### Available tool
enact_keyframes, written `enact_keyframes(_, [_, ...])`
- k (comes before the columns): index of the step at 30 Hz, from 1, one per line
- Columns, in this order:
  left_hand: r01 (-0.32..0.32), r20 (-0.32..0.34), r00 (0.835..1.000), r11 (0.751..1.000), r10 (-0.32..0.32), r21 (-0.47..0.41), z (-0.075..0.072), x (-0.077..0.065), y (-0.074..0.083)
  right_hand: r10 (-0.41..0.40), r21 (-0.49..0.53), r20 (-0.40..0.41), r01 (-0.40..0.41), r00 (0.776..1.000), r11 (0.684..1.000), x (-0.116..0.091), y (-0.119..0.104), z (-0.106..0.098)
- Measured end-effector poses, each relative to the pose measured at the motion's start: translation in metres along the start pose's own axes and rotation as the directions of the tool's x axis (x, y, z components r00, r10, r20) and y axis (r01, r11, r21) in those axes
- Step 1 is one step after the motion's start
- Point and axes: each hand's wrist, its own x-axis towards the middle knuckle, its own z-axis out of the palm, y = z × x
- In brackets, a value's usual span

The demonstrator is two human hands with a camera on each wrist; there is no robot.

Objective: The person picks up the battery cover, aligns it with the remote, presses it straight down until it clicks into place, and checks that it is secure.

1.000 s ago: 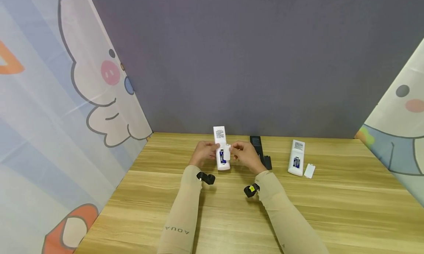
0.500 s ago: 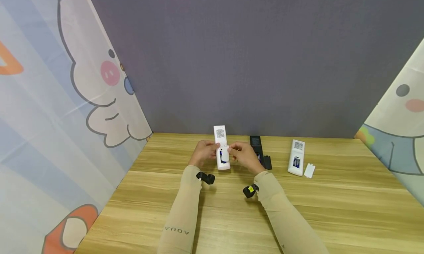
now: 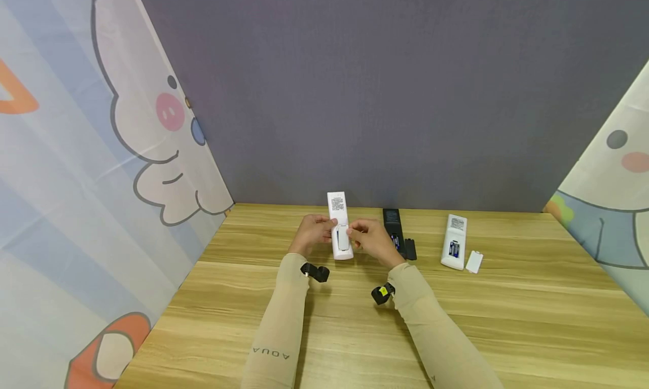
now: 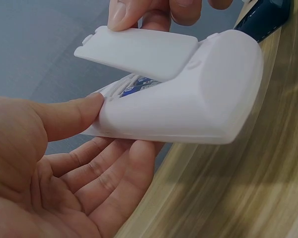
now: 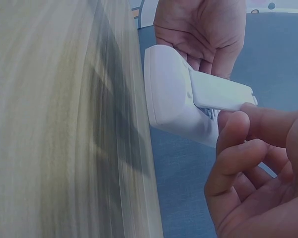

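My left hand (image 3: 312,233) grips a white remote control (image 3: 337,211) between thumb and fingers, its back side up. In the left wrist view the remote's body (image 4: 164,119) is tilted, and blue batteries (image 4: 139,87) show in its compartment. My right hand (image 3: 372,238) pinches the edge of a white battery cover (image 3: 343,238). The cover (image 5: 221,91) stands at a slant over the compartment; its lower end meets the remote and its other end is raised. Right thumb and index finger hold it near the raised end in the right wrist view.
Right of my hands lies a black remote (image 3: 392,222) with its black cover (image 3: 410,249) beside it. Farther right is another white remote (image 3: 453,242) with batteries exposed, and a white cover (image 3: 474,261) next to it. A grey panel (image 3: 385,96) stands behind the wooden table (image 3: 355,332).
My right hand has brought the white cover leftward over the battery compartment, from the remote's right side. The left hand and the remote have hardly moved.
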Motion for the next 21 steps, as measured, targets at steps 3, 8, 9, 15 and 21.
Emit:
enact_keyframes(3, [0.001, -0.002, 1.0, 1.0, -0.001, -0.006, 0.0001, 0.0002, 0.0001, 0.004, -0.007, 0.008, -0.004, 1.0, 1.0, -0.0001, 0.0004, -0.0003])
enact_keyframes(8, [-0.001, -0.004, 1.0, 1.0, 0.001, -0.013, 0.0005, 0.0009, 0.0011, 0.025, 0.003, 0.014, -0.025, 1.0, 1.0, -0.001, -0.0015, -0.0004])
enact_keyframes(9, [0.0, -0.004, 1.0, 1.0, 0.0, -0.012, 0.0006, 0.0006, 0.0015, 0.026, 0.004, 0.014, -0.026, 1.0, 1.0, -0.0012, -0.0021, -0.0004])
enact_keyframes(15, [0.003, 0.0, 1.0, 1.0, -0.003, -0.001, 0.0008, -0.0014, 0.0026, 0.032, -0.006, 0.021, -0.032, 0.999, 0.999, -0.0012, -0.0016, -0.0001])
enact_keyframes(21, [-0.005, 0.003, 1.0, 1.0, 0.005, 0.001, 0.0005, -0.0001, 0.002, 0.034, -0.003, 0.022, -0.034, 0.999, 0.999, -0.0021, -0.0034, 0.0001])
